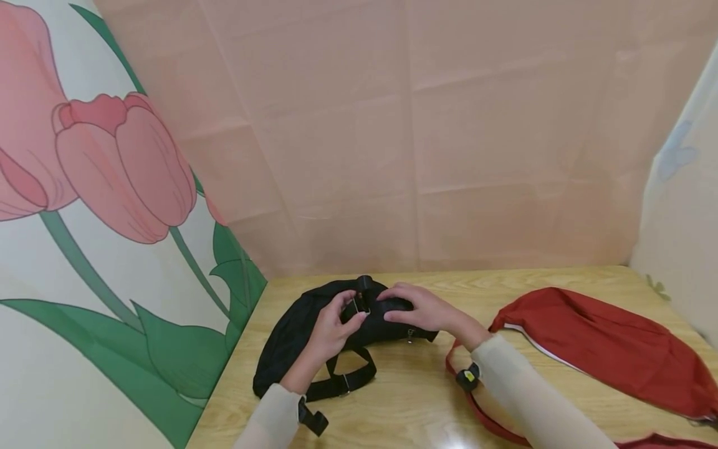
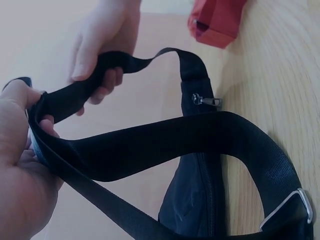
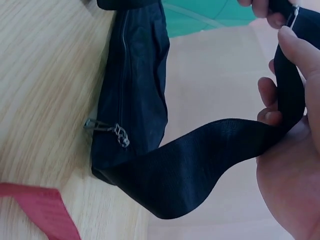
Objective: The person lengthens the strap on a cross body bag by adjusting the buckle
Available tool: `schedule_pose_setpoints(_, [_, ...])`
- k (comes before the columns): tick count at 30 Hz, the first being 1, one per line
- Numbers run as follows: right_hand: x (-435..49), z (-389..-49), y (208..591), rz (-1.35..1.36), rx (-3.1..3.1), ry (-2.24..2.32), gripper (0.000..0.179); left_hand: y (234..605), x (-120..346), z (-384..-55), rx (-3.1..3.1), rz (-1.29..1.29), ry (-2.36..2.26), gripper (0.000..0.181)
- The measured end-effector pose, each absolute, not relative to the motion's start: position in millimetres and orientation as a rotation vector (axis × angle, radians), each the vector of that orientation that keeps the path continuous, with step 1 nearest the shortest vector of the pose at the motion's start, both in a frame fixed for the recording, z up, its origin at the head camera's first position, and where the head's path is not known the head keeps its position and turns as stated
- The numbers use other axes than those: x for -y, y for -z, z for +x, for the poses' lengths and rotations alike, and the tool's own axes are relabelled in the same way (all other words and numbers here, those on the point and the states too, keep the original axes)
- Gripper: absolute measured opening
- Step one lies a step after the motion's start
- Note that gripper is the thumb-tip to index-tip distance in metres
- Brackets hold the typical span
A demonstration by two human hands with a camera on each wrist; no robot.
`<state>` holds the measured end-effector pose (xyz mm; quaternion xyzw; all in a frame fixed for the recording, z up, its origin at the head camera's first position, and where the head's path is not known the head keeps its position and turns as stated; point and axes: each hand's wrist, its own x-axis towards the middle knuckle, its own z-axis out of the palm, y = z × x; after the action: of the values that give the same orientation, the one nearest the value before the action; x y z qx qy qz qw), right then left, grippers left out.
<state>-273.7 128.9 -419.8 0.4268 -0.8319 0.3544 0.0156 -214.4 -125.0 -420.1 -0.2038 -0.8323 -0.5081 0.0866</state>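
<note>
A black sling bag (image 1: pixel 286 330) lies on the table, its webbing strap (image 2: pixel 150 145) raised in loops above it. My left hand (image 1: pixel 330 327) pinches the strap at a metal slider (image 3: pixel 295 16), thumb against the webbing. My right hand (image 1: pixel 422 308) grips another stretch of the same strap (image 3: pixel 185 170) a short way to the right, fingers curled round it. From there the strap runs down to the bag's end, beside a zipper pull (image 3: pixel 100 125). A second metal buckle (image 2: pixel 290 210) sits on the lower strap loop.
To the right lies a red bag (image 1: pixel 606 349) with a white-edged opening, its red strap (image 1: pixel 482 418) trailing under my right forearm. The wooden table (image 1: pixel 404 399) meets a pink cloth backdrop (image 1: pixel 421 156) behind and a tulip-patterned panel (image 1: pixel 129 174) at left.
</note>
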Motion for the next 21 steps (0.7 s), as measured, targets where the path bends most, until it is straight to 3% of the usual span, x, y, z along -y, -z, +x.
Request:
schedule_pose_setpoints(10, [-129,-271,416,1.33,2.584,-1.018,0.047,420,123,-216,2.474,-0.597,1.535,0.049])
schedule_pose_setpoints(21, [-121,-266,410,1.286,2.62,-1.085,0.041,423,124,-216,2.463,-0.608,1.552,0.049])
